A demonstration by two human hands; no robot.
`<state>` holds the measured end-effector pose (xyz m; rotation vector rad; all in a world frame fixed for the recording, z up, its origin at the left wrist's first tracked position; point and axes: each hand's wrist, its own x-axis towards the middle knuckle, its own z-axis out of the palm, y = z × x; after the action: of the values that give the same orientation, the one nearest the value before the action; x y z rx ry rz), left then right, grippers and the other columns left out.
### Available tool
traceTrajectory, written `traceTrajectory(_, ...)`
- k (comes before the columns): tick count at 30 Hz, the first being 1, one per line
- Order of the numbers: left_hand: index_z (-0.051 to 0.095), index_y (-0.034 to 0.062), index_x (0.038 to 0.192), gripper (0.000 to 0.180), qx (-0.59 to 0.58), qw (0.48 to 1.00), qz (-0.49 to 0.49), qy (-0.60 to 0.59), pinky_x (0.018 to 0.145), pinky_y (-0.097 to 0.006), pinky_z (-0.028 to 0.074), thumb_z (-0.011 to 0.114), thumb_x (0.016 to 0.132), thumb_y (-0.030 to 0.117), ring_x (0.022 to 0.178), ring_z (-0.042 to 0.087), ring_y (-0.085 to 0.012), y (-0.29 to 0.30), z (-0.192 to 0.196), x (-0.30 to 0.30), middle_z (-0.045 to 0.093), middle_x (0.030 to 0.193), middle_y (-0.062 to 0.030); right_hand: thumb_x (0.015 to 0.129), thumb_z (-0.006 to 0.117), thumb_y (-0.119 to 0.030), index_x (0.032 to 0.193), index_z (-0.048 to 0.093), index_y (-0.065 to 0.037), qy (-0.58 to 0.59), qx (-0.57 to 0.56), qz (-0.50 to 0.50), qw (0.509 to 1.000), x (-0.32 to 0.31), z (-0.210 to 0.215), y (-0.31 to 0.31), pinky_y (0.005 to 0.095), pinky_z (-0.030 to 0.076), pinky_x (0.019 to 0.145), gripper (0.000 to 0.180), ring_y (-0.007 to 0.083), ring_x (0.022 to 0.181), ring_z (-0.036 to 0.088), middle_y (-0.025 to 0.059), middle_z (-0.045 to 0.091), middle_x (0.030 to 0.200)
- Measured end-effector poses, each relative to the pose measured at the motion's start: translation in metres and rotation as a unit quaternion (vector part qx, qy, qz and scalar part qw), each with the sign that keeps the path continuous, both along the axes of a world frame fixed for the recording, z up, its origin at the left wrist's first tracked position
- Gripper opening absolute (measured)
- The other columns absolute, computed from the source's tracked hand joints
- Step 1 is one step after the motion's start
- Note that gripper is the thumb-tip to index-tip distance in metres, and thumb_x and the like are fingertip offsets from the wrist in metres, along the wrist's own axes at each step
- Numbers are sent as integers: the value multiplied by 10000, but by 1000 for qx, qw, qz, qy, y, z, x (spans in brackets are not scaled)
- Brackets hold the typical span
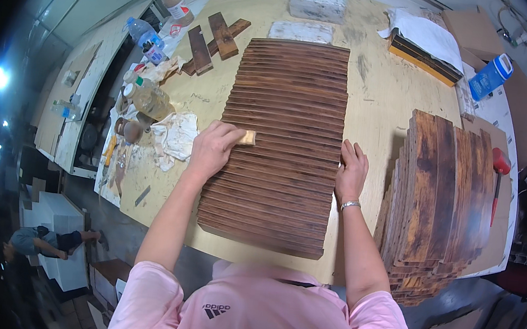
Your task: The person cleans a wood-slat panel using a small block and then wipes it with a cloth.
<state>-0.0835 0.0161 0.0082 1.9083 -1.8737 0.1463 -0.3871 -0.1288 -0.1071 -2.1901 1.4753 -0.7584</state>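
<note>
Wooden slats (pixel 282 141) in a row — left hand (pixel 212 149) gripping a sanding block (pixel 247 138), right hand (pixel 351 172) flat, open on slats' edge

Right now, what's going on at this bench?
A person in a pink shirt works over a long row of dark brown wooden slats laid side by side on a pale plywood tabletop. The left hand presses a small tan block onto the slats; the right hand rests flat on their right edge.

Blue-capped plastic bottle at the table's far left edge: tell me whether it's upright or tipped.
Tipped: the blue-capped bottle lies on its side on the table, cap pointing outward.
</note>
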Motion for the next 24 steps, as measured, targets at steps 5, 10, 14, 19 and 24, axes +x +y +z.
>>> traceTrajectory(5,741,133,1058,350,-13,980,190,-64,834,-419,541,667,761,-37,955,631,-304,27,-14,62,710,1003,-60,877,527,67,1333,673,-121,-7,3,0,1000,1,3,1,441,275,1231,514,275,1404,456,32,614,1438)
traceTrajectory(10,739,136,1071,346,-54,993,105,-1,861,-402,544,703,765,-21,982,637,-291,4,-11,20,712,1040,-53,874,529,77,1336,671,-121,-6,2,-4,1000,2,0,1,439,286,1226,523,274,1394,464,29,618,1432)
traceTrajectory(14,738,131,1061,334,-18,996,78,-29,842,-394,551,708,766,-22,966,643,-292,-5,-15,23,717,1025,-43,871,537,74,1336,670,-121,-4,1,-6,1000,1,0,1,436,291,1223,522,273,1389,468,28,618,1432)
traceTrajectory(19,732,96,1082,317,-59,983,172,-34,849,-417,537,719,780,0,982,637,-325,-1,-16,41,717,1020,-83,867,549,70,1330,671,-119,-1,-9,-5,1000,1,-1,1,434,295,1220,515,276,1389,467,23,612,1437)
traceTrajectory(24,721,129,1116,354,-5,1000,-19,16,855,-417,542,739,780,18,989,640,-305,-39,-14,-32,703,1058,-60,859,565,70,1324,673,-125,-11,0,-1,1000,2,-1,1,433,294,1219,515,279,1388,466,20,612,1434)
